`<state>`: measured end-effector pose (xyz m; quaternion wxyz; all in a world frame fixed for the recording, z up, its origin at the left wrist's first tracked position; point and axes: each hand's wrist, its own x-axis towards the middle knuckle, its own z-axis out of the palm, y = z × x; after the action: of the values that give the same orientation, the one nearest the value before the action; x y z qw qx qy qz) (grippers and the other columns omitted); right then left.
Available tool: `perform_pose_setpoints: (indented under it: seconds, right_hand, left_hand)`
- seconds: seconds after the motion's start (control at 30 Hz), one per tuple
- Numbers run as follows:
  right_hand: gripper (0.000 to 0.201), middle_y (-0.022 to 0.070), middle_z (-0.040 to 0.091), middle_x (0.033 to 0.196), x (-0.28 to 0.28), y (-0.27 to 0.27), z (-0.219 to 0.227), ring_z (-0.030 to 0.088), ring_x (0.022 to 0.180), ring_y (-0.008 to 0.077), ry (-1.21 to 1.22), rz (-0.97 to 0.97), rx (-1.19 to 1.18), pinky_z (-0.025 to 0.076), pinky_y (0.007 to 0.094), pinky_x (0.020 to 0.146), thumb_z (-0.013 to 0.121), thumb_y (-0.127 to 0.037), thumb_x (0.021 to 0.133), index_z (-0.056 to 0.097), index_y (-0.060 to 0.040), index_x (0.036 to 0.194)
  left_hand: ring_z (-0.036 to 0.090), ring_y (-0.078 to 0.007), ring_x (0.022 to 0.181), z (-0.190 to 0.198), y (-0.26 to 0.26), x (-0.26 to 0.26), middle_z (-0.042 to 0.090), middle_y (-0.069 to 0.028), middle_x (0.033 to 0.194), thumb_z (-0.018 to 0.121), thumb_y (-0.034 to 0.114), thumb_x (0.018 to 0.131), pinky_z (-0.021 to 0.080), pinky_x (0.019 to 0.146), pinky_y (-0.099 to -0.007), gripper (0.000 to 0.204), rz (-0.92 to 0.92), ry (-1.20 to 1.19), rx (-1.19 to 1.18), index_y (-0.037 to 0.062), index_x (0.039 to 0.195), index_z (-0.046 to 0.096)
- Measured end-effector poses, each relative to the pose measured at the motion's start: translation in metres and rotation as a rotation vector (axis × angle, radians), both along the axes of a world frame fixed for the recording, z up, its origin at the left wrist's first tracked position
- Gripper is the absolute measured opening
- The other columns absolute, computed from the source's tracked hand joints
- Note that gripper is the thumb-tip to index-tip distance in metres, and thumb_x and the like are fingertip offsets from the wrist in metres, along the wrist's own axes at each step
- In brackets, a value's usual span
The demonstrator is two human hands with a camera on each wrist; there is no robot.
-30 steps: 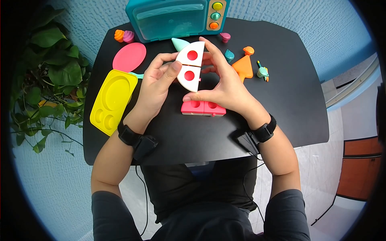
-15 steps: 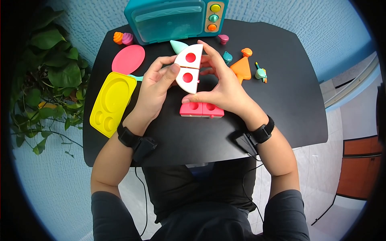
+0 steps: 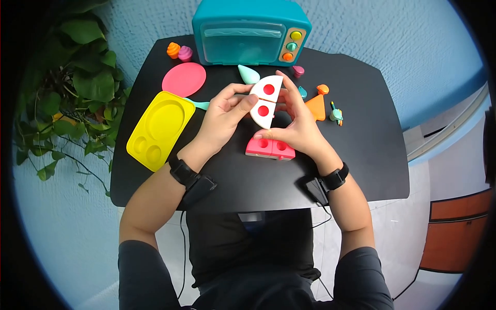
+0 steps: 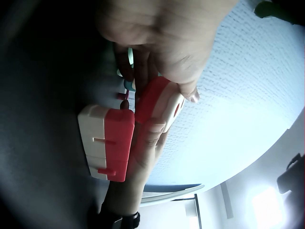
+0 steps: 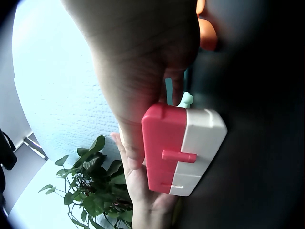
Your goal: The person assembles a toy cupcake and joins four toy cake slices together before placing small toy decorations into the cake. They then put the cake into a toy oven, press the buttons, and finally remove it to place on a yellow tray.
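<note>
Both hands hold a half-round toy cake [image 3: 266, 101], made of two wedges, its white face with red dots turned up. My left hand [image 3: 223, 116] grips its curved edge, thumb on the white face. Along the straight edge my right hand [image 3: 302, 124] holds it between thumb and fingers. In the left wrist view the cake's side [image 4: 159, 105] shows red and cream layers. Just below the hands stands a second half cake [image 3: 270, 149], pink on top and cream underneath, partly covered by the right thumb. Small red pegs stick out of its flat side [image 5: 183, 148] in the right wrist view.
A teal toy oven [image 3: 253, 31] stands at the back. Left lie a pink plate [image 3: 184, 79], a yellow tray [image 3: 173, 132] and two toy swirls [image 3: 184, 53]. A mint cone-shaped piece [image 3: 249, 75] sits behind the hands; an orange spatula-like piece [image 3: 316, 107] and small toys lie right.
The head view has shifted, so the table and everything on it appear farther right and mostly lower. Both hands keep the same hold on the white-faced half cake.
</note>
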<state>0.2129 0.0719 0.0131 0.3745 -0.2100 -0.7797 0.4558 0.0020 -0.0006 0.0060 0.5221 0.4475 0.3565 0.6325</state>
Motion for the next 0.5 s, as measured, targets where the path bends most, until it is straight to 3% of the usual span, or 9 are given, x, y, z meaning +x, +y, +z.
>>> perform_pose_setpoints:
  seconds: [0.5]
  right_hand:
    - [0.135,0.0122,0.068,0.140,0.0017,0.0012,0.0009,0.067,0.126,0.0238,0.001,0.030,-0.056,0.055,0.0417,0.107,0.107,-0.028,0.068,0.026,-0.0098,0.174]
  left_hand:
    - [0.072,-0.0151,0.114,-0.0010,0.0007,-0.0016,0.077,-0.0133,0.123,0.072,0.026,0.111,0.056,0.102,-0.0324,0.040,-0.015,0.008,-0.063,-0.0013,0.138,0.061]
